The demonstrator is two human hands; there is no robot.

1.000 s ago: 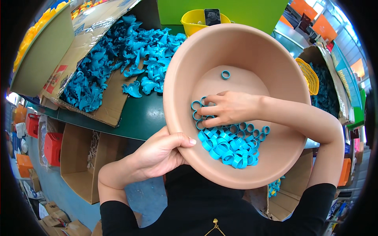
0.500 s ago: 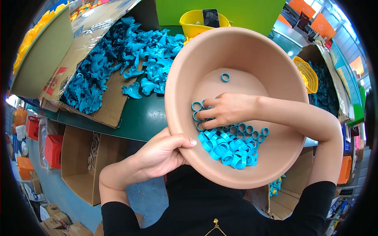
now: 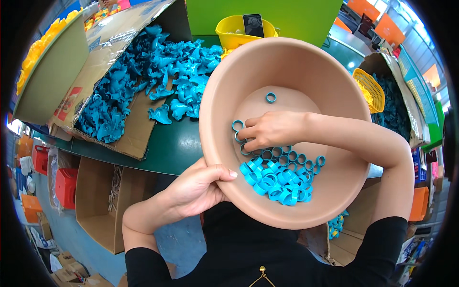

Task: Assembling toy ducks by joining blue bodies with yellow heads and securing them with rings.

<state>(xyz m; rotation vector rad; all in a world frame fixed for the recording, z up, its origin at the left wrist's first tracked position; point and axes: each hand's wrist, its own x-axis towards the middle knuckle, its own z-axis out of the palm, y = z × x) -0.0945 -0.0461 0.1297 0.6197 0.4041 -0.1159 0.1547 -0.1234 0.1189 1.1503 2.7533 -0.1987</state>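
The step in hand looks like sorting through or setting out the small blue rings by hand inside the large tan tub. The left grip is clamped on the tub's near-left rim, thumb lapped over the edge, fingers beneath. The right grip reaches in from the right, its fingers bent down among the rings at the left of the tub floor; the knuckles hide the tips, so I cannot tell whether they are pinched on a ring or apart. Most rings lie tumbled in a heap toward the near wall, while several beyond it sit with their open ends up, and one lone ring rests apart near the far side. To my eye, the next move calls for the left to hold the tub firm and the right to work lightly, fingertips close to the floor, without knocking the neighbouring rings over.
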